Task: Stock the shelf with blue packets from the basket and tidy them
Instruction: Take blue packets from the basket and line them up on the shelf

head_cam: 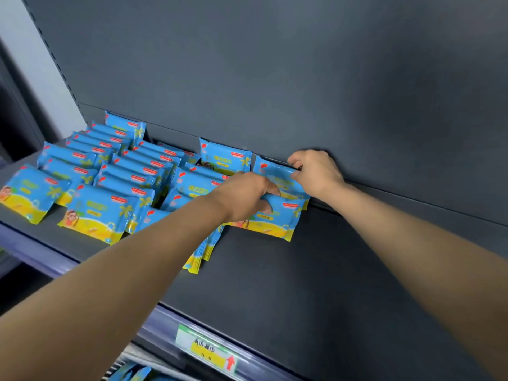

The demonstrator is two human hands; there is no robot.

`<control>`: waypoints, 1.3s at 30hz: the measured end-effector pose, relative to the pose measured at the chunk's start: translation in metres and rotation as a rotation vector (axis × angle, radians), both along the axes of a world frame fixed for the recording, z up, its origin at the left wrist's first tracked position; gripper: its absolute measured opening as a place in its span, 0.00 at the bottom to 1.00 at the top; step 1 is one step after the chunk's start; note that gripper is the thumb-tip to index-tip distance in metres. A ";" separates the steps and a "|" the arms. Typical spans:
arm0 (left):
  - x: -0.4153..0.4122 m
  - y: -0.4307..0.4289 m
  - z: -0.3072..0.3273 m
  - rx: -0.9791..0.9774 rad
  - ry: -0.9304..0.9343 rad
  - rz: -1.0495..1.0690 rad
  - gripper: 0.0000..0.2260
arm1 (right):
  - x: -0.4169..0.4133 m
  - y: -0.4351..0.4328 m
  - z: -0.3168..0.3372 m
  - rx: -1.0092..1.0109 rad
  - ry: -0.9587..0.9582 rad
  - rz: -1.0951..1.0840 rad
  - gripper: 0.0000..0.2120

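Note:
Several blue and yellow packets (99, 213) stand in rows on the left half of the dark shelf (316, 284). My left hand (244, 195) grips the top of the front packet (277, 220) in the rightmost row. My right hand (316, 171) pinches the top edge of the packet behind it (270, 171), close to the shelf's back panel. One packet (224, 158) stands upright alone at the back of the neighbouring row. The basket is out of view.
The right half of the shelf is bare dark board. A price label (207, 349) with a red arrow sits on the shelf's front rail. More blue packets (132, 373) show on the shelf below. A slotted upright (52, 56) rises at the left.

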State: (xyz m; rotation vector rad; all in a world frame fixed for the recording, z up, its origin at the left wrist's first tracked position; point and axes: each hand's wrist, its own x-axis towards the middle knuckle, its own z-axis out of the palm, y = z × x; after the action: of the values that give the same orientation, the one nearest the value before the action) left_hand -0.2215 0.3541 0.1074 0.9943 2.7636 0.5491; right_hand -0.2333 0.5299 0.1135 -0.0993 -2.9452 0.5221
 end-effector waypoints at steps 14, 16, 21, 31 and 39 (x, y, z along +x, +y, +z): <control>-0.044 0.037 -0.013 -0.159 0.411 0.028 0.21 | 0.034 0.014 0.005 -0.074 0.238 -0.099 0.13; -0.042 0.037 -0.014 -0.152 0.453 0.075 0.24 | 0.040 0.014 0.006 -0.082 0.250 -0.106 0.13; -0.018 0.020 -0.008 -0.031 0.496 0.097 0.23 | 0.058 0.009 0.013 -0.038 0.263 -0.052 0.13; 0.083 -0.046 0.046 0.174 0.760 0.057 0.18 | 0.131 -0.055 0.053 0.234 0.378 0.036 0.18; 0.177 -0.125 0.103 0.192 0.975 0.063 0.19 | 0.227 -0.134 0.103 0.311 0.594 -0.018 0.18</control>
State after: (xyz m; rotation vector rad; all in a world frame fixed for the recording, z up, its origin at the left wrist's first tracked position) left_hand -0.0440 0.2293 0.2105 1.5406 3.6305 0.4033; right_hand -0.0058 0.3957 0.2161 0.0575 -2.3973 0.0608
